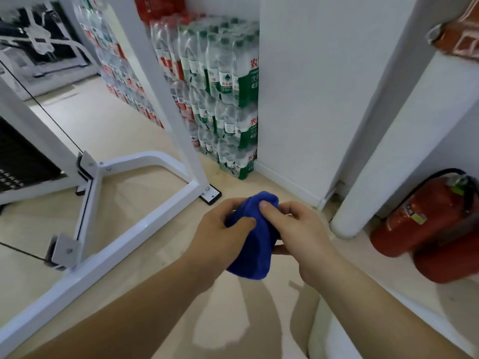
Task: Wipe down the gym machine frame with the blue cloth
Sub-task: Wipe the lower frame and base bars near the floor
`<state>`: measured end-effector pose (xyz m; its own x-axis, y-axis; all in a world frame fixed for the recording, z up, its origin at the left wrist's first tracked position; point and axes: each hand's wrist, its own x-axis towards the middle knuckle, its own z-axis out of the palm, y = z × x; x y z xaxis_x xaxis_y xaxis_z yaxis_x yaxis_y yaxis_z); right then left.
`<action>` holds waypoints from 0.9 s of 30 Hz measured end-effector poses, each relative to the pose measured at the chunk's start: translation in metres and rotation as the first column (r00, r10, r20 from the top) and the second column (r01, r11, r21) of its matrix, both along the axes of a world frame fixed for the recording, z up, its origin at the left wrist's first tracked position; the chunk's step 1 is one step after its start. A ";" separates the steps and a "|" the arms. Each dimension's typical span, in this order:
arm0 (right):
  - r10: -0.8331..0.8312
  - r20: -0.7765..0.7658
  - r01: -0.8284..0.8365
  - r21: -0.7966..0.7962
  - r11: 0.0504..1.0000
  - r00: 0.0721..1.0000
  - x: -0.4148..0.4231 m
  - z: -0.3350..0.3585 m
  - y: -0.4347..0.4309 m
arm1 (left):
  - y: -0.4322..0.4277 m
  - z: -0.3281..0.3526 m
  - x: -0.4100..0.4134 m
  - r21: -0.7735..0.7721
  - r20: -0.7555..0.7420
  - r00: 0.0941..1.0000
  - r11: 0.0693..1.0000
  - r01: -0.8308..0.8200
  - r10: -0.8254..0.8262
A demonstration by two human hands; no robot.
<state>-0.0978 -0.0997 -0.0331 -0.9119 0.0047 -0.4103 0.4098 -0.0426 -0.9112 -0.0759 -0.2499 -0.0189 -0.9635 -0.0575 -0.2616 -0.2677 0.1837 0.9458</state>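
A bunched blue cloth (255, 244) hangs in the air in front of me, held by both hands. My left hand (223, 234) grips its left side with the thumb pressed into the fabric. My right hand (295, 229) pinches its top right, thumb on the cloth. The white gym machine frame (145, 224) stands to the left: a slanted upright post (160, 81) rises from a floor bar, and neither hand touches it. Part of the cloth is hidden behind my fingers.
Stacked packs of water bottles (225, 99) stand against the white wall behind the post. Two red fire extinguishers (427, 224) lie at the right beside a white column (388, 141). A black weight stack (20, 161) sits at the left. The floor is beige.
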 end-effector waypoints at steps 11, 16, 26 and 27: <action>0.003 -0.075 0.005 0.098 0.995 0.997 0.038 0.147 0.015 | 0.008 0.146 0.037 -0.047 0.048 0.997 0.997 -0.056 0.058; -0.002 -0.050 0.005 0.062 0.998 0.999 0.048 0.235 0.016 | 0.013 0.233 0.053 -0.037 0.080 0.993 0.995 -0.088 0.091; 0.103 -0.114 -0.087 0.135 0.987 0.988 0.067 0.350 -0.009 | -0.009 0.366 0.095 -0.059 0.084 0.967 0.969 -0.238 0.243; 0.128 -0.134 -0.109 0.142 0.984 0.983 0.071 0.362 -0.015 | -0.014 0.378 0.100 -0.062 0.067 0.963 0.964 -0.257 0.261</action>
